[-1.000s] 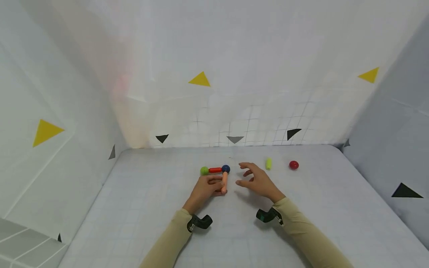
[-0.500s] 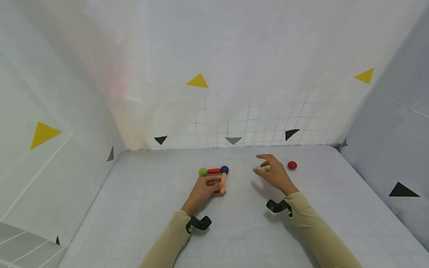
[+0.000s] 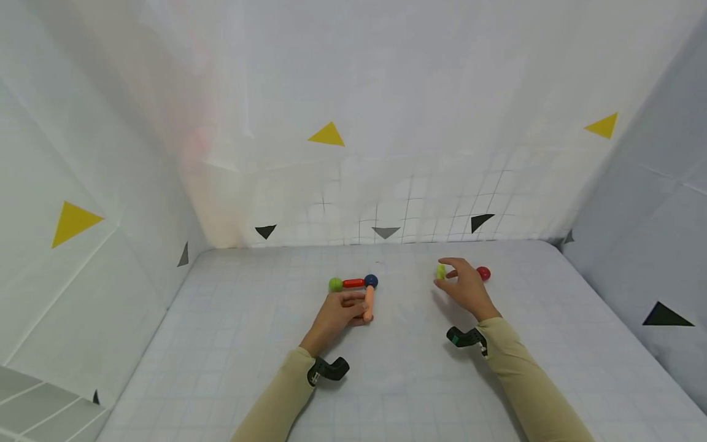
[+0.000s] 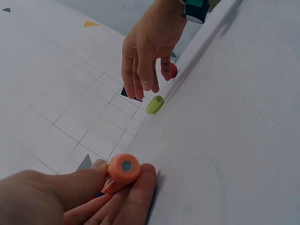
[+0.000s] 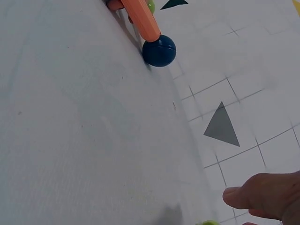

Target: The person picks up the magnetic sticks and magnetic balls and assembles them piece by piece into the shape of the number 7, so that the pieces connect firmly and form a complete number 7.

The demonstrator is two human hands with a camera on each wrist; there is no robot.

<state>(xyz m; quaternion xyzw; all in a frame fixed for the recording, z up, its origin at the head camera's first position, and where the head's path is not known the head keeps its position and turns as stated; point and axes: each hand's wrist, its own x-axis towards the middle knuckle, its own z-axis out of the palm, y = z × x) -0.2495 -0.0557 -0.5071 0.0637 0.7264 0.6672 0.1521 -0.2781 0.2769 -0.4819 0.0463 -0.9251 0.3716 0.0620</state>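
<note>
Nearest to me, at the bottom of the head view, two khaki sleeves come in over the pale table, each with a dark wrist camera by its cuff. Just below the middle of the frame, the left hand has its grip closed on an orange rod, thumb to one side and fingers to the other; the left wrist view shows a round grey disc in the rod's near end. Its far end meets a dark blue ball, plain to see at the top of the right wrist view. Leftward from that ball runs a red rod, with a green ball at its other end.

Right of centre, the right hand has its grip parted around a short yellow-green rod; the left wrist view shows the fingertips just above it, holding nothing. A glossy red ball sits just beyond that hand, partly hidden by it. At the back, across the top of the frame, rises a white wall with black, grey and yellow triangles
</note>
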